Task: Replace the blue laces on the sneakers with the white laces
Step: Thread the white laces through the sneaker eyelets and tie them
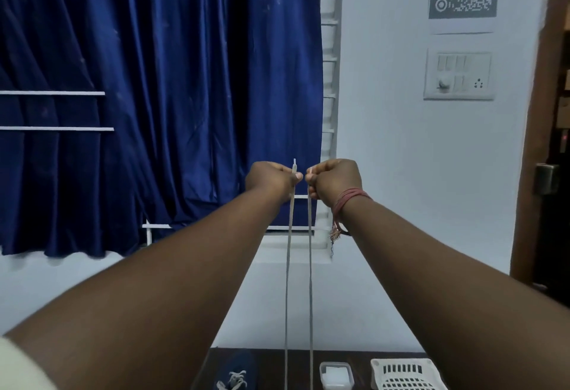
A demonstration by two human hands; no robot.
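**Head view: both ends of the white lace held up level**

Head view: both arms reach forward and up. The left hand (271, 178) pinches one end of the white lace (288, 266), with the stiff tip poking up above its thumb. The right hand (334, 181), just beside the left and nearly touching it, pinches the other end in the same way. Both hands have their fingers curled tight around the lace.

From each hand a strand drops straight down, the two running side by side, close and nearly parallel, to the bottom edge of the picture. Their long axis is vertical, and they look taut. What they are threaded through lies below the frame, so I cannot tell which shoe they run to. The tips sit at about equal height, so this looks like evening out the two ends; neither hand is nearer the shoe.

Far below the left hand, on the dark desk (277, 358), lies a navy sneaker (236, 374) already showing white lacing. Below the right hand stands a small clear tub (336, 374) holding something pale and blurred, and further right a white slotted basket (405, 374) whose contents are hidden.
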